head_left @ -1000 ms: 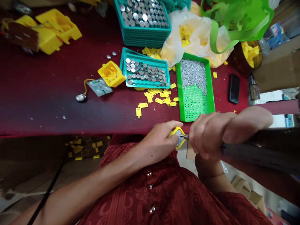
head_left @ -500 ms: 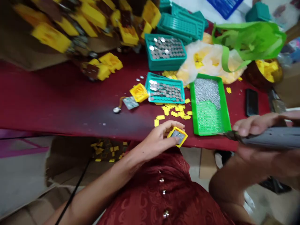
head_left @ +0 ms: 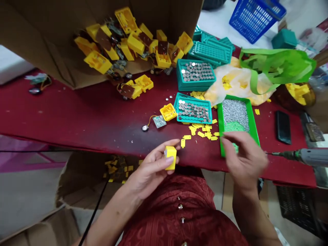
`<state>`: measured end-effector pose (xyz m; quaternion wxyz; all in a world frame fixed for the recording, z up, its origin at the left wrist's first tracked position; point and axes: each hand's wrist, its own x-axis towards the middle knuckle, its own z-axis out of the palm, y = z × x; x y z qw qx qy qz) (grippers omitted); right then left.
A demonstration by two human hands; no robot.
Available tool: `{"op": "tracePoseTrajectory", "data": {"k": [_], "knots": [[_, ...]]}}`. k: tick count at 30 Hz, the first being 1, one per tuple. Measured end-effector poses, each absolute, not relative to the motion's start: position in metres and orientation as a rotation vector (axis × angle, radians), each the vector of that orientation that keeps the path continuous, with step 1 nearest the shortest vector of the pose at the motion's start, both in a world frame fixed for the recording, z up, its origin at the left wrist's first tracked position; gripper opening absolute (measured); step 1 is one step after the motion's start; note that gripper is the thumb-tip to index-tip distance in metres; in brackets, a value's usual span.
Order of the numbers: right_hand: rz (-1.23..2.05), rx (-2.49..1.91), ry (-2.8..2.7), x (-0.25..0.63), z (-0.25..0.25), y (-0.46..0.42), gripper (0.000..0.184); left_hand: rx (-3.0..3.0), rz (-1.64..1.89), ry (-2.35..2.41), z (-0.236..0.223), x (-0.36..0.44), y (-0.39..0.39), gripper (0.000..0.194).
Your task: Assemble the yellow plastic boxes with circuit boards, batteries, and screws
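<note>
My left hand [head_left: 156, 164] holds a small yellow plastic case [head_left: 171, 158] in front of my body, thumb pressed on its side. The case is turned on edge, so its inside is mostly hidden. My right hand [head_left: 246, 159], blurred, hovers by the near end of a green tray [head_left: 253, 126] filled partly with small silver screws [head_left: 235, 111]. Its thumb and forefinger tips are drawn together; anything between them is too small to make out. Right of that hand is a grey electric screwdriver [head_left: 314, 157], its bit pointing left, no hand on it.
Teal trays of button cells [head_left: 194, 111] stand beyond loose yellow covers [head_left: 201, 134]. An open yellow case [head_left: 168, 112] lies wired to a circuit board [head_left: 159, 121]. A cardboard box [head_left: 58, 65] with yellow cases is at back left. A black phone [head_left: 283, 126] lies right.
My right hand has let go of the screwdriver and moved left to the green tray. My left hand has moved left and turned the yellow case on edge. The view has shifted.
</note>
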<state>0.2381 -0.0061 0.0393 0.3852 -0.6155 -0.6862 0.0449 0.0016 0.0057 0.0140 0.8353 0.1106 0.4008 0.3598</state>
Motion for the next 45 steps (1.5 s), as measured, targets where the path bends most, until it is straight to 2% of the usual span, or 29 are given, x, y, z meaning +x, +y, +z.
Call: {"op": "tracePoseTrajectory", "data": {"k": [3, 7, 14, 31, 34, 40, 42, 45], "knots": [[0.067, -1.531, -1.876, 0.223, 0.015, 0.030, 0.010, 0.290, 0.733, 0.870, 0.019, -0.001, 0.003, 0.056], [0.013, -1.575, -2.032, 0.218, -0.004, 0.068, 0.019, 0.336, 0.773, 0.947, 0.015, -0.003, 0.007, 0.061], [-0.127, -1.695, -2.056, 0.209, -0.013, 0.086, 0.026, 0.331, 0.821, 0.917, 0.000, -0.001, 0.026, 0.042], [-0.018, -1.862, -1.955, 0.199, -0.022, 0.094, 0.024, 0.333, 0.843, 0.833, -0.001, 0.010, 0.043, 0.031], [0.145, -1.769, -1.853, 0.191, -0.007, 0.085, 0.018, 0.312, 0.870, 0.810, -0.002, 0.011, 0.044, 0.029], [1.069, -1.530, -1.389, 0.167, 0.024, 0.055, 0.007, 0.307, 0.928, 0.824, -0.009, 0.012, 0.043, 0.034], [1.222, -1.507, -1.354, 0.162, 0.024, 0.053, 0.005, 0.328, 0.949, 0.830, -0.010, 0.012, 0.041, 0.035], [1.275, -1.569, -1.381, 0.158, 0.022, 0.054, 0.006, 0.377, 0.955, 0.859, -0.011, 0.012, 0.037, 0.037]]}}
